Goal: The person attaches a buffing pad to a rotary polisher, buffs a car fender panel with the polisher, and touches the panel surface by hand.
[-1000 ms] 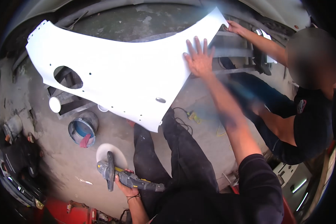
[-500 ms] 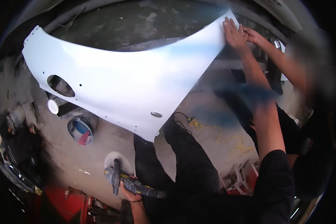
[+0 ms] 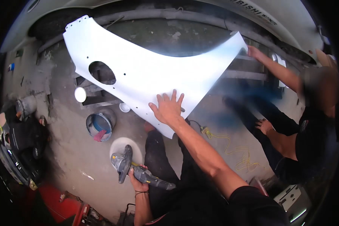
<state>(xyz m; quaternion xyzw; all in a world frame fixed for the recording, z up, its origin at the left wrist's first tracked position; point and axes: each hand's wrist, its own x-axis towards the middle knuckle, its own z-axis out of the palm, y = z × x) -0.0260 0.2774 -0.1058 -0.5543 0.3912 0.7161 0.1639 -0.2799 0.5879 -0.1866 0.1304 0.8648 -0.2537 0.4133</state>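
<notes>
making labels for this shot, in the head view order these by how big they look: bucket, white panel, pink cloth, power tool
Largest to smallest:
1. white panel
2. power tool
3. bucket
4. pink cloth

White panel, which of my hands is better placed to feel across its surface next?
Probably your right hand: it lies spread over the white panel near the lower edge, holding no tool. Your left hand grips the polisher clear of the panel and would likely need freeing first.
</notes>
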